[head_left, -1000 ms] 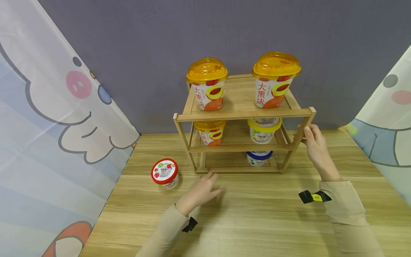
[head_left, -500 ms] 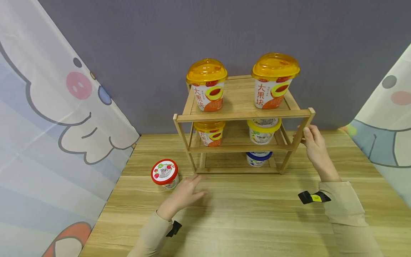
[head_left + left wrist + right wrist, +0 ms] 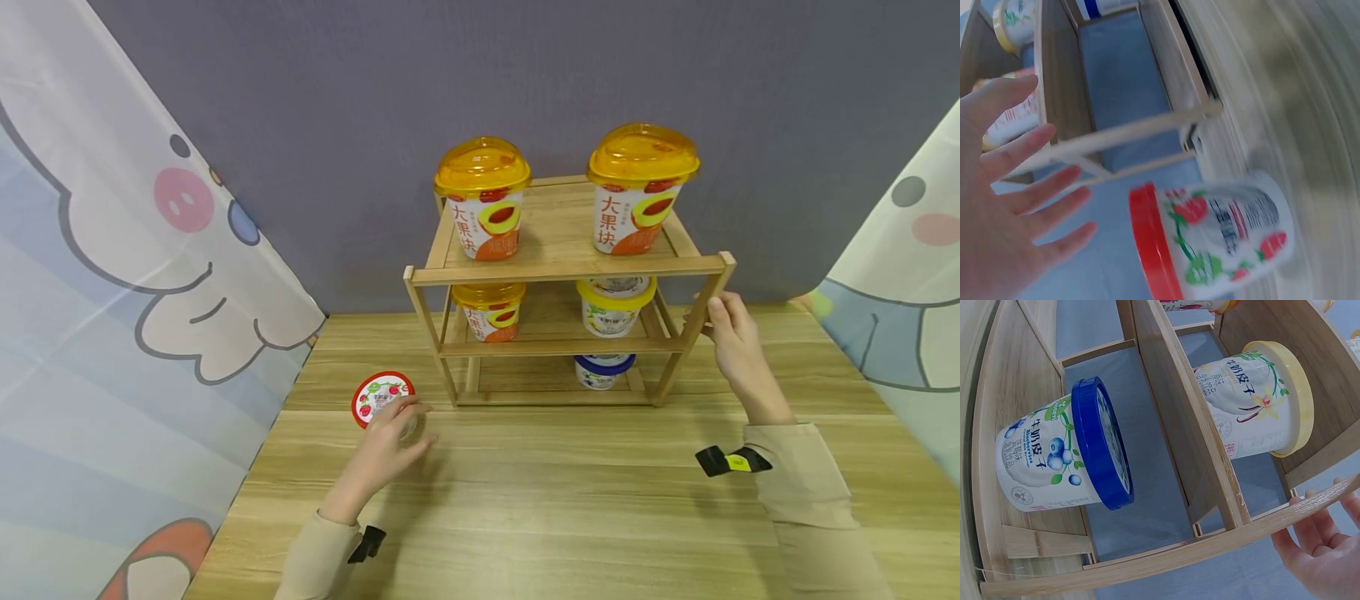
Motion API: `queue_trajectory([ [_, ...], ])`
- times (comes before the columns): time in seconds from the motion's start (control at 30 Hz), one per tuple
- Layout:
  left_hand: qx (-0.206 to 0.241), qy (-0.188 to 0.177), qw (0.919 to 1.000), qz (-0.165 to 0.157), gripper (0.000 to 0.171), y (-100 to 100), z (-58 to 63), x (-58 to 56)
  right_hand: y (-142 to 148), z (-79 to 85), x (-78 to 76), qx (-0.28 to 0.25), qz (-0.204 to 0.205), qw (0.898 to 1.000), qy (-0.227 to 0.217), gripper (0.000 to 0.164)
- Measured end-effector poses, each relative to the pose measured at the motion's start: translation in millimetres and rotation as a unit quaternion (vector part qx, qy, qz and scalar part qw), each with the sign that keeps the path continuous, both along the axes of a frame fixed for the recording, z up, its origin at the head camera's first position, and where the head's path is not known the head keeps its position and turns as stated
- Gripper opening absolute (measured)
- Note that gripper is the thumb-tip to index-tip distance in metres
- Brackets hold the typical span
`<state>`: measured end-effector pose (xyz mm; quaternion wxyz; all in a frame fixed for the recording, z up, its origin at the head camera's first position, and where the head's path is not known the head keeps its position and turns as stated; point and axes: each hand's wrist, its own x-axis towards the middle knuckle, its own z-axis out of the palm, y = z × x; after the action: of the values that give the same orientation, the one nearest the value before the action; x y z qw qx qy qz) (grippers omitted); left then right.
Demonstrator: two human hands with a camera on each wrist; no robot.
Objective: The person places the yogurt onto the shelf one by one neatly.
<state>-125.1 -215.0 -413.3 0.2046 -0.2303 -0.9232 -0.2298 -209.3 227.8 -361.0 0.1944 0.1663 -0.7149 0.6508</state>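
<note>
A tub with a red lid and strawberry print (image 3: 371, 400) stands on the table, left of the wooden rack (image 3: 558, 268). My left hand (image 3: 375, 462) is over its right side in the head view and covers part of it. In the left wrist view, the fingers of that hand (image 3: 1007, 212) are spread and hold nothing, with the red-lidded tub (image 3: 1229, 231) beside them. My right hand (image 3: 738, 358) grips the rack's front right post; the right wrist view has the thumb and fingers (image 3: 1302, 534) around this post.
Two orange-lidded fruit cups (image 3: 487, 200) stand on the rack's top shelf. Another orange-lidded cup (image 3: 491, 317) and a yellow-lidded tub (image 3: 611, 317) share the middle shelf. A blue-lidded tub (image 3: 597, 375) sits at the bottom right. Behind rises a grey wall (image 3: 337, 125).
My left hand has moved left along the table, from in front of the rack to the red-lidded tub. The right hand keeps its grip on the post.
</note>
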Motion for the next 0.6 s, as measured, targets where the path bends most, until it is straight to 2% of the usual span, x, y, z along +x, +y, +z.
queue_trajectory([
  [0.13, 0.010, -0.004, 0.9993, 0.037, 0.046, -13.4, -3.1, -2.3, -0.1, 0.4, 0.4, 0.005, -0.004, 1.000, 0.001, 0.017],
  [0.3, 0.043, 0.003, 0.9975, 0.056, 0.053, -28.5, -10.0, -7.5, -0.1, 1.3, 0.8, 0.017, -0.010, 1.000, -0.001, 0.016],
  [0.4, 0.056, -0.029, 0.9948, 0.080, 0.056, -36.1, -13.3, -9.8, 0.0, 1.4, 0.9, 0.020, -0.012, 1.000, -0.001, 0.016],
  [0.53, 0.057, -0.095, 0.9873, 0.114, 0.060, -45.0, -16.7, -11.4, 0.0, 0.9, 0.5, 0.015, -0.010, 1.000, 0.002, 0.016],
  [0.6, 0.056, -0.109, 0.9852, 0.119, 0.060, -48.2, -19.0, -12.4, 0.0, 0.6, 0.2, 0.015, -0.010, 1.000, 0.002, 0.016],
])
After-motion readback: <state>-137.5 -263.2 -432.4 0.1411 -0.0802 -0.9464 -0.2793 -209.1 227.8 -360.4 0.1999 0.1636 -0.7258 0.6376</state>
